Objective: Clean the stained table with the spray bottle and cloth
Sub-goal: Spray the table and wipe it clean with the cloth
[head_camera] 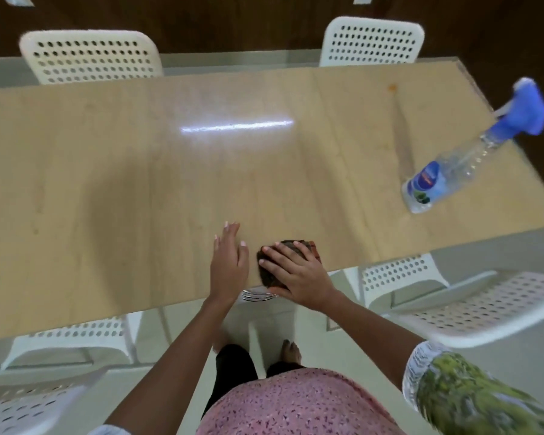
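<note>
Pink patterned top (296, 403) fills the bottom edge, green-printed sleeve (471, 400) blurred at right. Right hand (296, 271) lies flat, fingers spread, pressing dark cloth (272, 277) on table (107, 167) near its front edge; cloth mostly hidden under the palm. Left hand (228, 262) just beside the cloth, fingers straight, holding nothing; contact with the tabletop unclear. Spray bottle (453, 167) stands well apart at far right, leaning in the wide-angle view. Small orange stain (391, 87) near far edge. White chairs (91, 56) around, partly cut off.
</note>
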